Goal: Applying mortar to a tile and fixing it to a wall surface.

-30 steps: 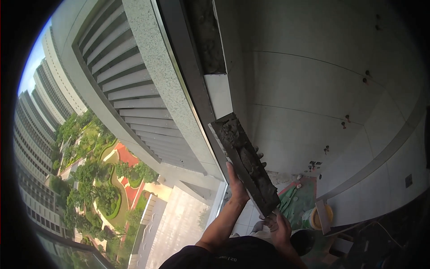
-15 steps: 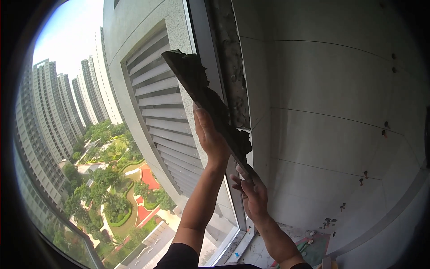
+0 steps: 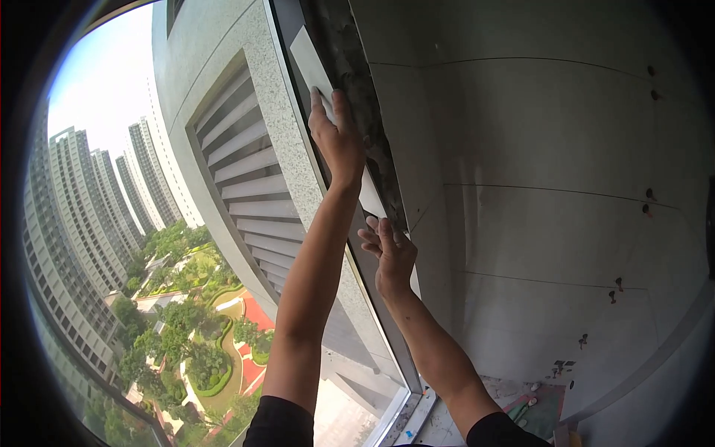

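A narrow pale tile strip (image 3: pixel 311 58) leans slightly askew along the dark, mortar-coated recess (image 3: pixel 357 67) beside the window frame (image 3: pixel 283 37); its back is turned away from view. My left hand (image 3: pixel 335 141) grips the upper part of the strip, fingers and thumb over its face. My right hand (image 3: pixel 391 253) is at the strip's lower end, fingertips curled against it. Part of the strip is hidden behind my left hand and wrist. Below, a pale set tile edge (image 3: pixel 413 272) shows at the side of the recess.
To the right is a tiled wall (image 3: pixel 536 127) with pipe outlets. A louvred outer wall (image 3: pixel 234 179) stands left, beyond it tower blocks (image 3: pixel 67 223) and a garden far below. At the bottom right lie a dusty sill and floor with green sheeting (image 3: pixel 540 410).
The strip has been lifted from low down up to the recess and turned, so its mortar-laden back now faces away and its pale face shows. Both my hands have moved up with it.
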### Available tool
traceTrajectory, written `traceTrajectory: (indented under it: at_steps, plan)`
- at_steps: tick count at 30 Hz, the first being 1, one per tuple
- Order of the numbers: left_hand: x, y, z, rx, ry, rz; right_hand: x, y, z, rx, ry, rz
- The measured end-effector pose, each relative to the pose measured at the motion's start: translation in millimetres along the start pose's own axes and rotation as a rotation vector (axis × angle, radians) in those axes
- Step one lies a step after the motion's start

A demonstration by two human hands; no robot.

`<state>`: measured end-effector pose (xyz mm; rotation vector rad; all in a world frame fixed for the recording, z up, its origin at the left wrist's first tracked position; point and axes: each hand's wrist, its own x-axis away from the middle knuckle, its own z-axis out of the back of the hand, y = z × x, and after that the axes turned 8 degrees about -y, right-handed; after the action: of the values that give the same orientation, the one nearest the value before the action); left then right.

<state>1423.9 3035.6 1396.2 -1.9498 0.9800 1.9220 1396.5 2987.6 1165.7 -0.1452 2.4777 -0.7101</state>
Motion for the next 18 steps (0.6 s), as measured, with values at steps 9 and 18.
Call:
traceTrajectory:
  at_steps: [9,18]
  plan:
    - [-4,-24,-31,-0.274,-0.009,-0.003,-32,6,5,0.024,0.032,0.057]
    - [1,-25,-53,-0.417,-0.037,0.007,-49,11,13,0.114,0.106,0.109]
